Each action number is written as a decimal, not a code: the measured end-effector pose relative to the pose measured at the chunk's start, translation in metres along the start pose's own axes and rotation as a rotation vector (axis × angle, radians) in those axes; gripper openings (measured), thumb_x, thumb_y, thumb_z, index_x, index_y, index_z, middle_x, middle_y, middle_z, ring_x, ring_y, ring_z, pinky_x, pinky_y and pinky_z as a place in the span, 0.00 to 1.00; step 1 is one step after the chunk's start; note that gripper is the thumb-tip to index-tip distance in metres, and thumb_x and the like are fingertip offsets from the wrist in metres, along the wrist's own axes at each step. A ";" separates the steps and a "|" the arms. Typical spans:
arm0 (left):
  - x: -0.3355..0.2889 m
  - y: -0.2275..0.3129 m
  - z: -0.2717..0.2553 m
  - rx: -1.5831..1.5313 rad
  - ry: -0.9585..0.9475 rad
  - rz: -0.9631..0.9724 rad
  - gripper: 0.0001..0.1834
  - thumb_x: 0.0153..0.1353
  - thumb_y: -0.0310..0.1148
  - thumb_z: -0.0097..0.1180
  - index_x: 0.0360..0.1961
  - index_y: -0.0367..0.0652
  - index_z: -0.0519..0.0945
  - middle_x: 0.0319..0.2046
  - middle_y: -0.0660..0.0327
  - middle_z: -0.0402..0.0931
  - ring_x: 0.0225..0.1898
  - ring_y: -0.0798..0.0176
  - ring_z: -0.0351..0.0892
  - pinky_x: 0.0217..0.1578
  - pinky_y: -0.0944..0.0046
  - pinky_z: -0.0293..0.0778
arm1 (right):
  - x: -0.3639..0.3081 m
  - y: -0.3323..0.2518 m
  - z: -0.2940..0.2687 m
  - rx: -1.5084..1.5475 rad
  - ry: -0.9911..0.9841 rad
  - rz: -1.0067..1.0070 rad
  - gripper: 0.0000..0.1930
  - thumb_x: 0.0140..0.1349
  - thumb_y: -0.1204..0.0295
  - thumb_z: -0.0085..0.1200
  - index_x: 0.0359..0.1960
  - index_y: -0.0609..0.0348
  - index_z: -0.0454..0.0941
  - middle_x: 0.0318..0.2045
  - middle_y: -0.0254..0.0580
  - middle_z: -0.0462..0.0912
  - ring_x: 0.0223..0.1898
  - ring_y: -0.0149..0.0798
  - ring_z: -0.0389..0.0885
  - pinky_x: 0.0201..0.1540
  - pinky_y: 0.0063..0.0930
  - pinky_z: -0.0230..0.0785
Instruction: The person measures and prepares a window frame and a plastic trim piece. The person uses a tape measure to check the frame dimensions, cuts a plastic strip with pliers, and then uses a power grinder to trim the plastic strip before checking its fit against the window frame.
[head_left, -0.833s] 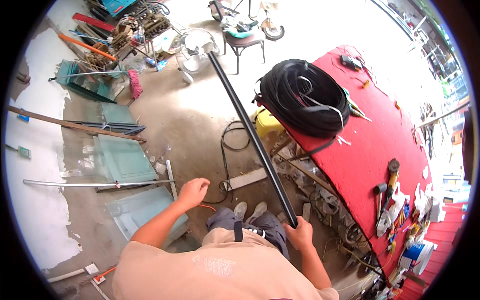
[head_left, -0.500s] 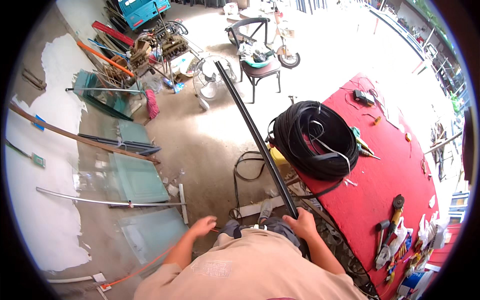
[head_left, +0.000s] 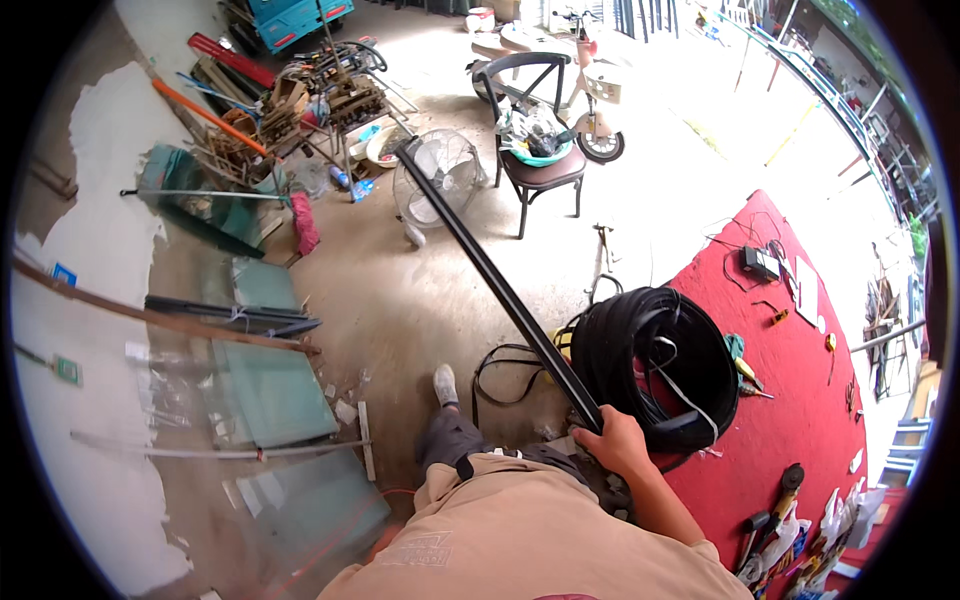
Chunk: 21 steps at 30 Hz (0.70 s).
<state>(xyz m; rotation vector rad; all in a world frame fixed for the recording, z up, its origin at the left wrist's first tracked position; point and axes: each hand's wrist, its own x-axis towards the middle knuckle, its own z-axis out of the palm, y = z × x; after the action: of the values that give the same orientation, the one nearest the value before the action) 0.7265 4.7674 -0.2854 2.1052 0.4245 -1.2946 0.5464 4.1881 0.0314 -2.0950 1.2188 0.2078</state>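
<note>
My right hand [head_left: 612, 440] is closed around the near end of a long black grooved bar [head_left: 490, 275], which looks like a frame profile. The bar slants away to the far left, and its far end overlaps a standing fan [head_left: 437, 180] in the picture. Just right of the bar, a large coil of black cable or strip [head_left: 612, 350] rests on the red-covered table [head_left: 790, 400], close to my right hand. My left hand is out of sight; only a bit of the arm shows beside my shirt.
Glass sheets [head_left: 270, 395] lean along the left wall. Ahead stands a chair [head_left: 545, 170] bearing a bowl, with a scooter [head_left: 598, 110] behind. A loose black cable [head_left: 480, 375] loops on the floor. An angle grinder [head_left: 790, 480] and a mallet [head_left: 752, 525] lie on the table's near right.
My left hand has dropped out of view. My left foot has come forward, and the scene has shifted. The bar is still in my right hand, which now appears closer to the coil.
</note>
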 end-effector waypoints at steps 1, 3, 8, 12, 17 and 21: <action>0.034 0.028 0.002 0.108 -0.060 0.086 0.15 0.72 0.39 0.54 0.46 0.41 0.88 0.36 0.50 0.87 0.36 0.52 0.85 0.42 0.47 0.80 | 0.011 -0.006 -0.003 0.014 0.010 0.037 0.28 0.59 0.49 0.73 0.44 0.65 0.82 0.34 0.59 0.88 0.39 0.61 0.89 0.43 0.51 0.79; 0.112 0.073 0.007 0.227 -0.165 0.297 0.16 0.73 0.39 0.55 0.49 0.41 0.89 0.39 0.49 0.88 0.38 0.51 0.86 0.45 0.46 0.81 | 0.036 -0.034 -0.010 -0.134 0.013 0.014 0.28 0.57 0.49 0.75 0.41 0.62 0.80 0.33 0.57 0.88 0.39 0.61 0.88 0.43 0.53 0.78; 0.162 0.323 -0.074 0.111 0.046 0.343 0.15 0.71 0.41 0.58 0.45 0.40 0.86 0.31 0.59 0.86 0.34 0.62 0.85 0.39 0.56 0.81 | 0.106 -0.107 -0.017 -0.267 0.024 -0.083 0.23 0.59 0.55 0.72 0.43 0.60 0.79 0.39 0.52 0.87 0.41 0.59 0.88 0.43 0.51 0.79; 0.152 0.545 -0.128 0.392 0.307 0.837 0.18 0.74 0.42 0.59 0.52 0.37 0.85 0.44 0.46 0.88 0.48 0.45 0.89 0.50 0.50 0.81 | 0.136 -0.161 -0.032 -0.278 0.065 -0.042 0.22 0.60 0.55 0.72 0.43 0.58 0.79 0.39 0.50 0.87 0.41 0.57 0.88 0.43 0.50 0.79; 0.061 0.766 -0.096 0.256 0.240 1.178 0.16 0.75 0.36 0.57 0.54 0.36 0.85 0.44 0.47 0.89 0.46 0.50 0.90 0.49 0.55 0.82 | 0.171 -0.183 -0.044 -0.296 0.064 -0.051 0.22 0.58 0.55 0.73 0.43 0.57 0.80 0.39 0.45 0.86 0.43 0.54 0.88 0.43 0.48 0.79; 0.023 0.840 -0.014 0.230 -0.068 1.324 0.12 0.72 0.30 0.60 0.53 0.37 0.85 0.45 0.52 0.88 0.46 0.57 0.89 0.50 0.59 0.82 | 0.220 -0.193 -0.063 -0.298 -0.001 -0.049 0.22 0.58 0.55 0.73 0.43 0.56 0.80 0.38 0.44 0.86 0.43 0.52 0.88 0.43 0.48 0.78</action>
<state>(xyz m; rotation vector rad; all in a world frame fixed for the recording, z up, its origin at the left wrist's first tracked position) 1.2196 4.1421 -0.0158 1.8185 -1.0448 -0.5762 0.8110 4.0548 0.0714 -2.3758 1.1936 0.3883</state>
